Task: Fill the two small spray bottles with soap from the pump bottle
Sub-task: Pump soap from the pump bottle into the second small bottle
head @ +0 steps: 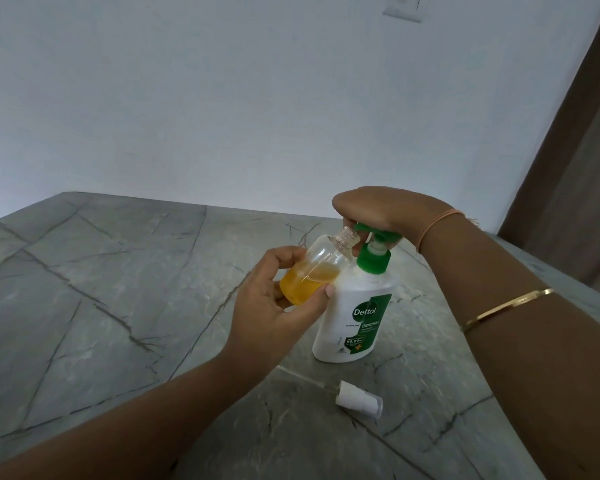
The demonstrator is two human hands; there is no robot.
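Just right of the frame's centre, your left hand (pixel 274 303) grips the small spray bottle (pixel 312 268). The fingers are curled round its lower half and the thumb lies across the near side, its nail against the plastic. The bottle is clear and uncapped, and it is held off the table, tilted so that its open neck points up and to the right. It holds orange-yellow soap pooled in the lower part, with the upper part clear. Its shoulder touches the pump bottle (pixel 355 317), and its neck sits right under the tip of the green spout. The pump bottle is white with a green label and a green collar, and it stands upright on the grey veined table (pixel 101 306), a little right of centre. Your right hand (pixel 381 209) comes in from the right edge and lies on top of the green pump head (pixel 378 233), with the fingers bent down over it and one fingertip showing beside the collar; you cannot tell how far the head is pushed down. A thin pink thread (pixel 437 225) circles that wrist and a gold bangle (pixel 506 308) sits further up the forearm. In the lower middle of the frame, below the pump bottle and apart from it, a white spray cap (pixel 359 400) lies on its side on the table, its thin clear tube running up and to the left. A white wall fills the upper frame, with a switch plate (pixel 404 8) at the top edge and a brown curtain (pixel 575 161) down the right side.
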